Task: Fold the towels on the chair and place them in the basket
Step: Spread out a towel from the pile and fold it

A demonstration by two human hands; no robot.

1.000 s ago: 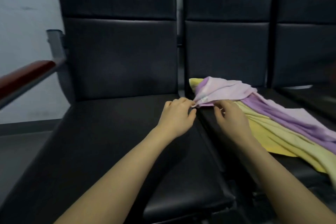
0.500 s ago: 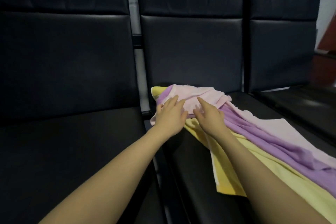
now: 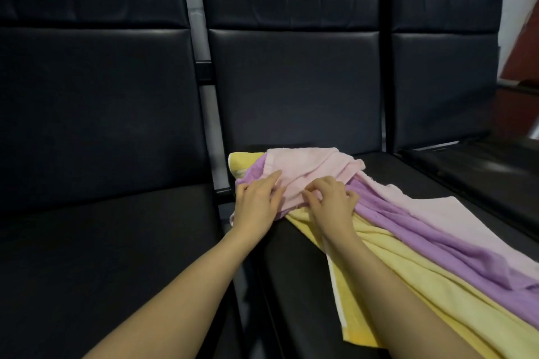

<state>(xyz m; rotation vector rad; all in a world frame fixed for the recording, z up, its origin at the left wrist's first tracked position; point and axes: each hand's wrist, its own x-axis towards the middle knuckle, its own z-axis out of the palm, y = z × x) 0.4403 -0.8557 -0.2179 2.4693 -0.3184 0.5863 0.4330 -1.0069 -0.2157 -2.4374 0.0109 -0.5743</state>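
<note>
Middle chair (image 3: 294, 96), black, padded, one of three in a row: bears all three towels on its seat. Pink towel (image 3: 309, 166): uppermost, bunched at the seat's back left corner, one length trailing off toward the front right. Purple towel (image 3: 408, 230): beneath the pink, running diagonally from the same corner to the front right. Yellow towel (image 3: 393, 280): lowest, spread along the seat, a corner showing behind the pink one at the back left. Left hand (image 3: 256, 201): palm down on the pink towel's left edge, fingers nearly straight and spread, laid flat on the cloth; whether the thumb catches the hem beneath cannot be told. Right hand (image 3: 332, 201): just beside the left, on the pink towel where it meets the purple, fingers curled with tips pressed into a gathered fold of pink cloth. Left chair (image 3: 96, 114) and right chair (image 3: 443, 73): flank the middle chair.
</note>
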